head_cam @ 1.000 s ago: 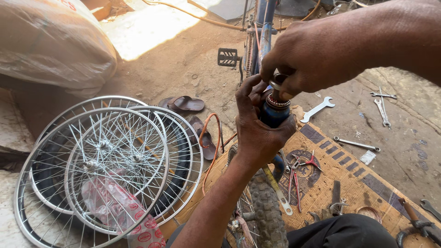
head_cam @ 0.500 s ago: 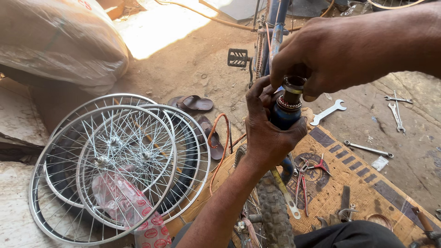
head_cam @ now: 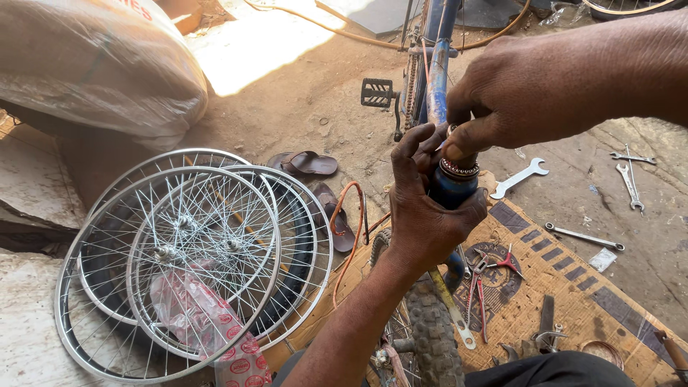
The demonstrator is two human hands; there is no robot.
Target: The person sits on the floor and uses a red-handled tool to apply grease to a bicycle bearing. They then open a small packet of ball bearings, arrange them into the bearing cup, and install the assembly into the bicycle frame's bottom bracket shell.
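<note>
Dirt workshop floor, upright blue head tube (head_cam: 450, 188) gripped by left hand (head_cam: 423, 208), right hand (head_cam: 530, 89) pinching its top ring (head_cam: 459, 168)

The right hand (head_cam: 530, 93) has settled lower onto the bearing ring (head_cam: 459, 168).

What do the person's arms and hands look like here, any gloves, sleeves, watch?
Both are bare. The left hand and its forearm show no glove, sleeve, ring or watch up to the frame's lower edge. The right hand is also ungloved, its wrist and forearm uncovered to the right edge. No bands, tape or markings are visible. Fingernails are short. Nothing worn on either arm shows.
</note>
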